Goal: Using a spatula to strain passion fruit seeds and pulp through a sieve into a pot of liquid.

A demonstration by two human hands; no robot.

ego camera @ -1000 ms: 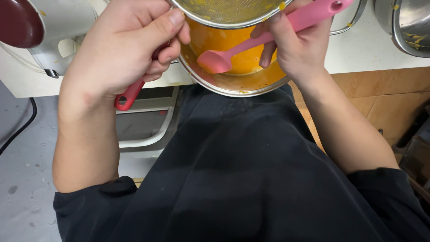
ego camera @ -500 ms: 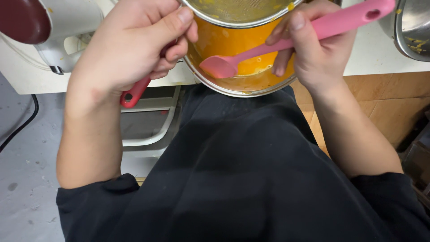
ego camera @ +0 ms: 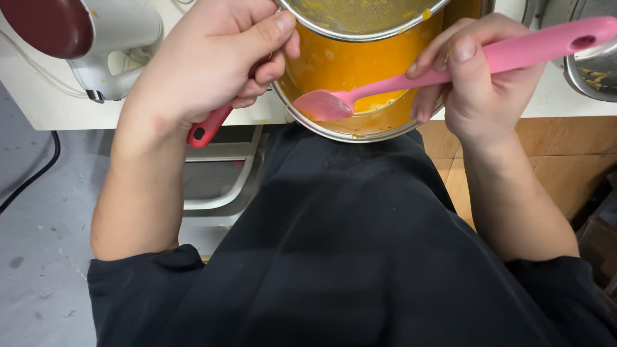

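A metal bowl (ego camera: 360, 132) filled with orange puree rests at the counter's front edge. A round metal sieve (ego camera: 360, 19) sits above it, cut off by the top of the view. My left hand (ego camera: 212, 58) is closed around the sieve's red handle (ego camera: 207, 127), which sticks out below my fist. My right hand (ego camera: 482, 77) grips a pink silicone spatula (ego camera: 411, 80); its blade lies inside the bowl, just above the orange puree, under the sieve.
A white appliance with a dark red round part (ego camera: 71, 38) stands on the white counter (ego camera: 45, 109) at the left. Another metal bowl (ego camera: 591, 71) sits at the right edge. Below are a grey floor (ego camera: 38, 244), a black cable (ego camera: 38, 173) and a wooden cabinet front (ego camera: 565, 173).
The spatula's handle has swung out to the right and its blade has slid deeper under the sieve. My left hand has kept its hold on the red handle.
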